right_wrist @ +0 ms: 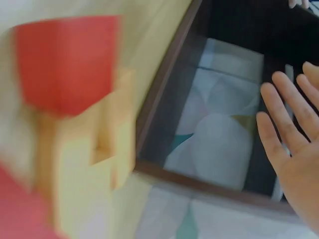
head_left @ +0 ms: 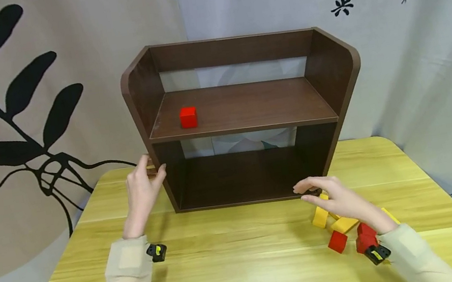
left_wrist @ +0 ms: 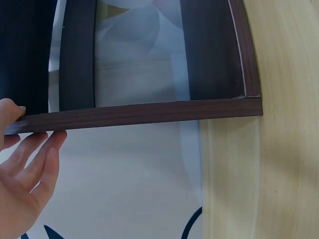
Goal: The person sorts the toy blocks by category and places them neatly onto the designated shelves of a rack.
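A dark brown two-level shelf unit [head_left: 245, 120] stands on a yellow wooden table [head_left: 238, 268]. On its upper board, toward the left, sits a red cube [head_left: 188, 117]. My left hand [head_left: 150, 167] lies with straight fingers against the outer face of the left side panel [left_wrist: 149, 114], thumb at its front edge; the left wrist view shows this hand [left_wrist: 30, 149] the same way. My right hand [head_left: 312, 191] hovers open by the shelf's lower right front corner, above a loose heap of yellow blocks [head_left: 320, 217] and red blocks [head_left: 337, 241]. The right wrist view shows this hand [right_wrist: 289, 124] spread and empty.
The shelf's lower compartment [head_left: 241, 178] holds nothing and is open at the back onto a pale cloth. Printed curtains hang behind the table. The red block [right_wrist: 65, 59] and yellow blocks [right_wrist: 84, 164] fill the left of the right wrist view, blurred.
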Motion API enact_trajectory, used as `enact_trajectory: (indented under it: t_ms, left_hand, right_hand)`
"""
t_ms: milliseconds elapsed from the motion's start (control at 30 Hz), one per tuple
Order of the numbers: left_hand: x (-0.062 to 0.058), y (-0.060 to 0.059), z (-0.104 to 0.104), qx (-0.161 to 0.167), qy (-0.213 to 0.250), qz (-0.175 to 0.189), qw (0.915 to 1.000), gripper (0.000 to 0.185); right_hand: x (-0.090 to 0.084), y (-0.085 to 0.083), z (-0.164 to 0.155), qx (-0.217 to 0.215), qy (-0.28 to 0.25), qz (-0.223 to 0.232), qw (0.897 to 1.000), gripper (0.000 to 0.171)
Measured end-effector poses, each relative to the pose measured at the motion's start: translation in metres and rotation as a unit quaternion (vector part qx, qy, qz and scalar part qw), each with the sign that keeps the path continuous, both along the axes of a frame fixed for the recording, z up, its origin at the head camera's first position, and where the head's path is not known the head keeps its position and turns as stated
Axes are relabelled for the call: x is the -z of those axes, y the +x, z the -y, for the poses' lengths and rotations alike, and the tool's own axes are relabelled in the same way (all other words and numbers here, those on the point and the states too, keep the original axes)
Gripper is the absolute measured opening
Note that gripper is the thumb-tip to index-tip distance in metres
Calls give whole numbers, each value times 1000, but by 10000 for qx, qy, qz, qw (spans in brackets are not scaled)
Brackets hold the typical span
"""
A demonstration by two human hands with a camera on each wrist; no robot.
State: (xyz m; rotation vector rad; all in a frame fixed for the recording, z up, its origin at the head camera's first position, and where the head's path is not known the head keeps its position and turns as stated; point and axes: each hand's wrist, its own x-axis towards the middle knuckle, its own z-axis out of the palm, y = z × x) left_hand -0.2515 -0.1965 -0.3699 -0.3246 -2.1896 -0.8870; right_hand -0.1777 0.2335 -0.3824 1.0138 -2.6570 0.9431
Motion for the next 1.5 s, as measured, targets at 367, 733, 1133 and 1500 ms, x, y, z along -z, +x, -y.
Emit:
enact_trajectory:
  t_ms: [367, 733, 1133, 1500]
  left_hand:
    - [1, -1, 2, 3, 37, 70, 10000, 21]
    - [0, -1, 2, 21, 83, 195, 9998, 22]
    - [1, -1, 1, 79, 123, 275, 9995, 23]
    - [1, -2, 1, 56, 136, 243, 9996, 23]
  right_hand:
    - [34, 12, -49, -648, 213, 1071, 9919, 22]
    - [48, 22, -76, -1333, 186, 2370, 9622, 31]
    - [55, 22, -76, -1156, 380, 2298, 9656, 28]
    - [53, 20, -67, -925, 590, 1135, 9875, 26]
